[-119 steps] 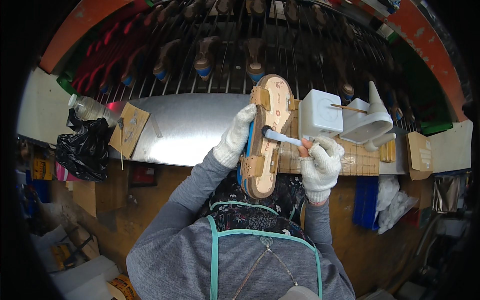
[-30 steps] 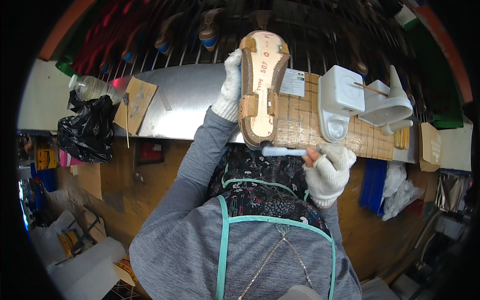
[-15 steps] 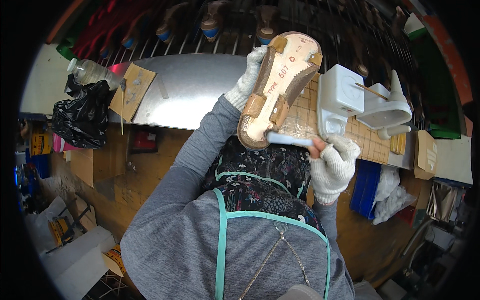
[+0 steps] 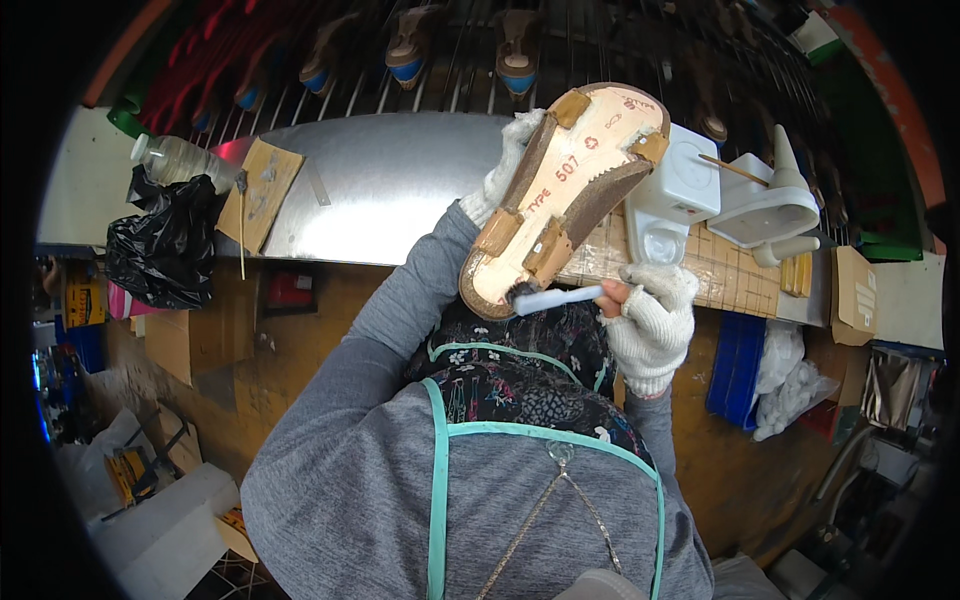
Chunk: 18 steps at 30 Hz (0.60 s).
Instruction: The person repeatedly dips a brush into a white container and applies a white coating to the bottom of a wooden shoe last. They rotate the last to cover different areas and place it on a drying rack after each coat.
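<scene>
Shoe (image 4: 585, 165), upside down, held in the air above the near edge of a metal bench (image 4: 390, 190), right of its bare shiny stretch. I see its pale underside with red printed marks, a brown rim and four brown strap ends folded over the edges. It tilts, its wide end toward the bench's far side, its narrow end toward the wearer.

The left hand (image 4: 512, 155), in a white knitted glove, grips the shoe from its left side; most of the fingers are hidden behind it, so I cannot tell exactly how they lie. The right hand (image 4: 652, 325), gloved alike with bare fingertips, is just off the bench's near edge, thumb and finger pinching the pale handle of a brush (image 4: 565, 298). The dark bristles touch the shoe's narrow end.

On the bench's right part I make out a brown gridded mat (image 4: 735, 283), a white square container (image 4: 690, 180) and a white holder with a cone (image 4: 790, 210). At the bench's left end are a clear bottle (image 4: 180, 162), a black plastic bag (image 4: 160, 245) and stained cardboard (image 4: 270, 195). Beyond the bench's far edge, a rack of rods (image 4: 450, 95) carries more shoes (image 4: 407, 60).
</scene>
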{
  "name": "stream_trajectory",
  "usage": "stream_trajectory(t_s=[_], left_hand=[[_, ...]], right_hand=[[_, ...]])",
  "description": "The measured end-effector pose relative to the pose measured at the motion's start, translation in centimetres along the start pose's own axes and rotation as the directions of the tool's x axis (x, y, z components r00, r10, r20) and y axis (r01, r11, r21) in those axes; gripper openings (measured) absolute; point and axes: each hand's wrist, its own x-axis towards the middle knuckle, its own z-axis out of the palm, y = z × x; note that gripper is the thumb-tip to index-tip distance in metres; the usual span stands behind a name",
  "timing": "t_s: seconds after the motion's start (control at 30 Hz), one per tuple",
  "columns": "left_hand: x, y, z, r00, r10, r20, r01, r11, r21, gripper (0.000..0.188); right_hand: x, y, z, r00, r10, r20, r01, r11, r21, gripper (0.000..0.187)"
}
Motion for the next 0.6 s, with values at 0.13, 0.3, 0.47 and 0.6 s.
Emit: stream_trajectory(t_s=[0.13,0.3,0.47,0.6], left_hand=[[1.4,-0.6,0.2,0.996,-0.004,0.092,0.008,0.999,-0.046,0.083],[1.4,-1.8,-0.8,0.993,0.002,0.117,0.007,0.997,-0.076,0.087],[0.8,-1.2,-1.4,0.968,-0.018,0.249,0.118,0.912,-0.393,0.094],[0.3,1.1,-0.7,0.998,0.040,0.047,-0.040,0.999,-0.004,0.088]], right_hand=[[-0.2,0.2,-0.3,0.999,0.035,0.019,-0.036,0.997,0.075,0.024],[-0.1,0.3,-0.4,0.998,0.051,0.035,-0.051,0.999,0.001,0.024],[-0.8,-0.1,-1.6,0.996,0.077,0.051,-0.079,0.996,0.044,0.022],[-1.2,-0.9,-1.7,0.996,0.090,0.010,-0.088,0.988,-0.130,0.019]])
